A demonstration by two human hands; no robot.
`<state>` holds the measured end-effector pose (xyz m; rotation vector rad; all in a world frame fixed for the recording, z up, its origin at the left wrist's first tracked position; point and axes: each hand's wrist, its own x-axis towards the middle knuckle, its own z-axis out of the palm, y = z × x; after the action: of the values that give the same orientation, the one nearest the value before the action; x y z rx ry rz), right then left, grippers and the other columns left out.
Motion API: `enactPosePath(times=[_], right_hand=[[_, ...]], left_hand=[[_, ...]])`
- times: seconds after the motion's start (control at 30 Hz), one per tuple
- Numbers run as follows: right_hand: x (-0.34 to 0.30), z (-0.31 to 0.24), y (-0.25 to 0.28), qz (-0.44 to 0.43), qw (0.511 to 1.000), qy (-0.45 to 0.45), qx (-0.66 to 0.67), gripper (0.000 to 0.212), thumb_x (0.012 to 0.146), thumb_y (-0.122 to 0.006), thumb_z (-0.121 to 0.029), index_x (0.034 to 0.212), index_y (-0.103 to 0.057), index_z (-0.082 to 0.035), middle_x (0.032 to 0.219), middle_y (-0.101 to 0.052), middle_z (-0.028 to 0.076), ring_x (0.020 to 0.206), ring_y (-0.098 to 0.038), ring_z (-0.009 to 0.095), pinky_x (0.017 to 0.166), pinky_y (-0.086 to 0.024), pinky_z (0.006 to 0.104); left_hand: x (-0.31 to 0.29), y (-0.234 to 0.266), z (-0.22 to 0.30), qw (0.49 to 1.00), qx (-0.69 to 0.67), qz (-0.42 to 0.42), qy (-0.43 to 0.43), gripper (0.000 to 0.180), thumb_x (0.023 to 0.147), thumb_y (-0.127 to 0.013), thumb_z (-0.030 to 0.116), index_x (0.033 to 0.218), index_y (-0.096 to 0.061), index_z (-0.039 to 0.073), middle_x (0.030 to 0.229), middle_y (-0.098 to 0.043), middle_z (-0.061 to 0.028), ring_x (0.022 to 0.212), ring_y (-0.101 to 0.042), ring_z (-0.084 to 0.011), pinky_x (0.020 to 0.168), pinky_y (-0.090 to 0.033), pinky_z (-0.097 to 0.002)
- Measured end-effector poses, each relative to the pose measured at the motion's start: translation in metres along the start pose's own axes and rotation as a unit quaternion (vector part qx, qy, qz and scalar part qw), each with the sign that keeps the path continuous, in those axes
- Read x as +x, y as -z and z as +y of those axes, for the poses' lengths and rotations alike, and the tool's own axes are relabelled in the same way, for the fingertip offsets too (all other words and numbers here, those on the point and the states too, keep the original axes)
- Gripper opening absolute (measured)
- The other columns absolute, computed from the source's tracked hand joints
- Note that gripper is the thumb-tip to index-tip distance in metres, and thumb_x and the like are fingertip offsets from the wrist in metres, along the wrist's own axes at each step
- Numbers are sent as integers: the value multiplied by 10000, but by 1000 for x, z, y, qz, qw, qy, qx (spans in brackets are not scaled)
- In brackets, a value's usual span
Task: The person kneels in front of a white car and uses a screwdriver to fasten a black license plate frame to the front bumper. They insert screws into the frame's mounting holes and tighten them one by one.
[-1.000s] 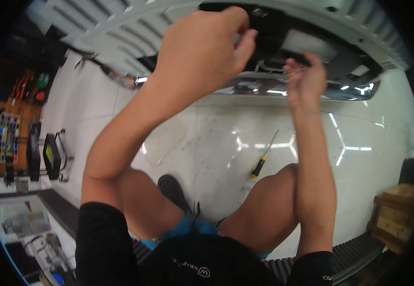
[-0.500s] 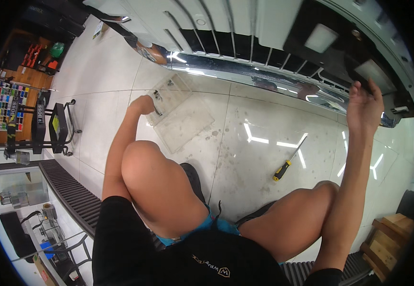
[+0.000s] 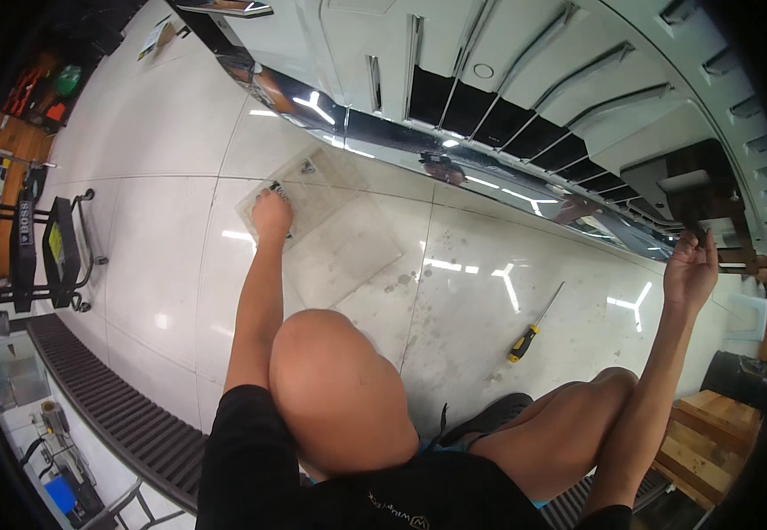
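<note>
A clear plastic parts box [image 3: 348, 252] lies opened flat on the floor at the left. Inside its far compartmented half are a few small dark parts [image 3: 307, 166]. My left hand [image 3: 273, 215] reaches down into that half with its fingers closed; whatever they grip is hidden beneath the hand. At the far right, my right hand [image 3: 691, 274] is raised to the dark recessed panel [image 3: 679, 181] of the white vehicle part. Its fingers are pinched together at the panel's lower edge, on a dark bit too small to name.
A yellow-and-black screwdriver [image 3: 523, 343] rests on the tiled floor between my knees and the chrome bumper [image 3: 401, 141]. To the left stands a black wheeled cart [image 3: 65, 252]. Wooden blocks [image 3: 710, 433] are stacked at the lower right, beside the slatted bench [image 3: 118, 393].
My left hand has moved down into the box with its fingers among the small parts. My right hand stays near the dark panel. The whole view has shifted.
</note>
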<state>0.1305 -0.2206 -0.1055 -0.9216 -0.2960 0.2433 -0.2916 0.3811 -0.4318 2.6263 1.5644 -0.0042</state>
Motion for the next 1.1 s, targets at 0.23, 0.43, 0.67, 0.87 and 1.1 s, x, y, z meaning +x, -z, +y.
enactPosePath(times=[0.23, 0.43, 0.67, 0.87, 1.1], right_hand=[[-5, 4, -15, 23, 1000, -4, 4, 209, 1054, -571, -94, 1221, -598, 30, 1092, -691, 141, 844, -624, 183, 695, -513, 265], [-13, 11, -27, 163, 985, 17, -48, 159, 1036, -638, -199, 1086, -672, -52, 806, -716, 110, 721, -700, 173, 647, -575, 246], [-24, 12, -62, 122, 992, -13, 35, 146, 1010, -677, -204, 997, -599, -81, 769, -650, 54, 739, -708, 233, 629, -561, 371], [-22, -2, -63, 157, 986, -48, -33, 359, 995, -690, -268, 1115, -504, 14, 1015, -585, 172, 707, -706, 262, 534, -568, 342], [-14, 8, -39, 45, 994, 4, -103, 436, 961, -738, -248, 1256, -524, -9, 1171, -649, 102, 1058, -659, 152, 855, -551, 320]], left_hand=[[6, -20, -6, 995, 23, 60, -77, 191, 823, -691, 156, 882, -778, -3, 1188, -681, -201, 1063, -673, -377, 890, -562, -490], [-20, 77, -33, 977, -94, 179, -63, 241, 797, -797, 207, 969, -759, 42, 1008, -717, -157, 932, -692, -359, 844, -552, -465], [-115, 306, 158, 794, -501, -64, -339, 69, 898, -678, 4, 966, -685, 8, 981, -701, -48, 868, -652, -146, 774, -498, -284], [-225, 396, 385, 611, -335, -32, -716, 202, 800, -730, -16, 999, -710, 20, 1035, -747, -124, 957, -718, -290, 847, -547, -354], [-273, 405, 576, 609, -315, 121, -718, 218, 831, -772, 76, 1039, -708, 60, 1020, -744, -80, 963, -713, -285, 979, -516, -411]])
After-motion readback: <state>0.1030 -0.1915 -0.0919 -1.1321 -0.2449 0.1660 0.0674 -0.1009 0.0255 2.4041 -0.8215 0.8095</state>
